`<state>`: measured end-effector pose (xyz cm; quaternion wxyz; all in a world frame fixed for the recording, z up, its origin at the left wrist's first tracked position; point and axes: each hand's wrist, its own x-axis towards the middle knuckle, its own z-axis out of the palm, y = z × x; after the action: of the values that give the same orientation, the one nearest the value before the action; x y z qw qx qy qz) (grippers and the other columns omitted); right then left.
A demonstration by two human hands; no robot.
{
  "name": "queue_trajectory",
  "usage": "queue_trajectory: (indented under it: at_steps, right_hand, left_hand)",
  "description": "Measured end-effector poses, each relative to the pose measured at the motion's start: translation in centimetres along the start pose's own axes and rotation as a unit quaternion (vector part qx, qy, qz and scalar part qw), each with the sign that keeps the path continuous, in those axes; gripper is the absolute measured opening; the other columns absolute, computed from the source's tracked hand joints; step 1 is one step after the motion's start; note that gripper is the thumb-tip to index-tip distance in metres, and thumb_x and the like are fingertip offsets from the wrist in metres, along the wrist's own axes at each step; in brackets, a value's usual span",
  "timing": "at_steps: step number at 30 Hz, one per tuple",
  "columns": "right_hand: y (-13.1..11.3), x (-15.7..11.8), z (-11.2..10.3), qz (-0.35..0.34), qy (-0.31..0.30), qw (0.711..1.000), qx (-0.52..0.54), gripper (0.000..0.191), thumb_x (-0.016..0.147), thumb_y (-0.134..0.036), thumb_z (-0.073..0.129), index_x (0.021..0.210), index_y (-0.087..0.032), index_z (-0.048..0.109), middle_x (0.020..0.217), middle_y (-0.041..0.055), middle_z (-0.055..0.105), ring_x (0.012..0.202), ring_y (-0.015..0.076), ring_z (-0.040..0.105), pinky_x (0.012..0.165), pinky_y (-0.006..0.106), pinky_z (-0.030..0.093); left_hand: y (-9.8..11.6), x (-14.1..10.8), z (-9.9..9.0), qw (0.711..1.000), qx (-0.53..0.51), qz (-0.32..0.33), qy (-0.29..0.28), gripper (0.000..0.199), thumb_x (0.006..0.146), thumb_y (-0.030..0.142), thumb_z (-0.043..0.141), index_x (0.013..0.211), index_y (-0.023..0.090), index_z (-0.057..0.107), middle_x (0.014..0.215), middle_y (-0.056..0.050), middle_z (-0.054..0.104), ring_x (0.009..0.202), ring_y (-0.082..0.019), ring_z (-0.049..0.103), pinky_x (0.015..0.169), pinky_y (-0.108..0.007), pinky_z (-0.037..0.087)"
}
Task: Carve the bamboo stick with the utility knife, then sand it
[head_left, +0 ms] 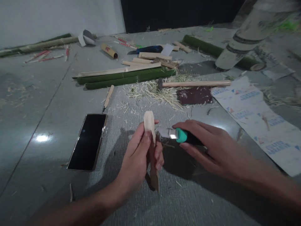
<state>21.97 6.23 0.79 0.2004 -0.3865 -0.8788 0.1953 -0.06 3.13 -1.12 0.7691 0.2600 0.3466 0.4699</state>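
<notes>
A pale wooden strip (149,121) stands upright just above the floor (127,207), near the middle of the view. The left hand (141,147) pinches it, thumb pressed on the near face and fingers curled behind. The right hand (216,147) is closed around a teal-and-black utility knife (181,135), its blade pointing at the strip's right edge; whether the two touch I cannot tell.

Left of the hands lies a dark-screened phone (87,142), with a small wooden-handled tool (108,97) just beyond its top corner. Ahead, shavings (150,92) clutter the floor between the hands and some split green bamboo lengths (131,77). A hammer (195,83) lies next to a dark reddish slab (196,95), and a printed sheet (261,122) spreads to the right. Farther back are a blue-handled tool (149,49) and a thick green bamboo pole (203,45), partly behind a pale banded post (240,44)

A yellowish tube (109,51) lies on its side, its open end too dark to show any contents
</notes>
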Motion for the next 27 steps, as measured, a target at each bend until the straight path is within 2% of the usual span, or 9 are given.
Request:
queue_trajectory:
  at_steps: [2, 5, 7, 10, 12, 18, 27]
  right_hand:
    - [-0.12, -0.06, 0.22, -0.029, -0.014, 0.999, 0.0, 0.028, 0.106, -0.031, 0.051, 0.132, -0.022, 0.055, 0.112, 0.008, 0.071, 0.092, 0.021, 0.069, 0.072, 0.031, 0.051]
    - [-0.27, -0.16, 0.57, -0.042, -0.025, 0.998, -0.026, 0.029, 0.105, -0.028, 0.053, 0.133, -0.022, 0.055, 0.104, 0.0066, 0.07, 0.085, 0.0204, 0.067, 0.068, 0.03, 0.048]
    - [-0.3, -0.22, 0.76, -0.041, -0.02, 0.998, -0.046, 0.027, 0.104, -0.027, 0.053, 0.131, -0.022, 0.055, 0.101, 0.0057, 0.07, 0.081, 0.0201, 0.066, 0.066, 0.03, 0.046]
    - [-0.32, -0.3, 0.92, -0.035, -0.007, 0.997, -0.063, 0.025, 0.105, -0.027, 0.052, 0.129, -0.022, 0.056, 0.101, 0.0049, 0.07, 0.08, 0.0194, 0.066, 0.065, 0.03, 0.045]
    - [-0.39, -0.35, 0.93, -0.035, 0.0, 0.997, -0.069, 0.024, 0.105, -0.026, 0.051, 0.129, -0.022, 0.056, 0.101, 0.0046, 0.07, 0.079, 0.0191, 0.066, 0.065, 0.03, 0.045]
    - [-0.72, -0.31, 0.86, -0.038, 0.009, 0.996, -0.077, 0.026, 0.102, -0.02, 0.052, 0.128, -0.021, 0.056, 0.099, 0.0039, 0.069, 0.076, 0.0175, 0.064, 0.062, 0.029, 0.044]
    - [-0.76, -0.4, 0.92, -0.04, 0.007, 0.997, -0.072, 0.027, 0.102, -0.019, 0.051, 0.129, -0.021, 0.056, 0.101, 0.005, 0.071, 0.078, 0.0185, 0.066, 0.064, 0.03, 0.047]
  left_hand:
    - [0.02, -0.14, 0.01, 1.0, -0.002, -0.011, -0.006, 0.028, 0.11, 0.043, 0.046, 0.131, 0.024, 0.049, 0.059, 0.01, 0.043, 0.043, -0.006, 0.035, 0.047, -0.018, 0.036]
    - [0.01, -0.18, 0.07, 1.0, -0.021, -0.02, 0.0, 0.023, 0.109, 0.036, 0.046, 0.128, 0.024, 0.047, 0.056, 0.012, 0.04, 0.041, -0.005, 0.025, 0.042, -0.016, 0.027]
    - [-0.01, -0.18, 0.03, 0.999, -0.033, -0.02, -0.011, 0.025, 0.104, 0.026, 0.046, 0.129, 0.023, 0.047, 0.058, 0.01, 0.042, 0.042, -0.006, 0.026, 0.043, -0.017, 0.027]
    - [-0.11, -0.28, -0.23, 0.998, -0.034, -0.012, -0.042, 0.039, 0.09, 0.012, 0.053, 0.128, 0.02, 0.05, 0.063, 0.009, 0.043, 0.047, -0.006, 0.029, 0.046, -0.018, 0.03]
    - [-0.22, -0.42, -0.43, 0.998, -0.009, -0.001, -0.055, 0.043, 0.089, 0.008, 0.059, 0.129, 0.022, 0.053, 0.067, 0.009, 0.043, 0.048, -0.004, 0.031, 0.047, -0.017, 0.03]
    - [-0.47, -0.5, -0.52, 0.994, 0.113, 0.008, 0.004, 0.041, 0.097, 0.018, 0.072, 0.133, 0.031, 0.055, 0.086, 0.008, 0.054, 0.048, 0.001, 0.038, 0.044, -0.016, 0.029]
    - [-0.54, -0.45, -0.23, 0.992, 0.124, 0.0, 0.024, 0.045, 0.092, 0.017, 0.077, 0.13, 0.031, 0.056, 0.083, 0.009, 0.052, 0.05, 0.0, 0.039, 0.047, -0.016, 0.034]
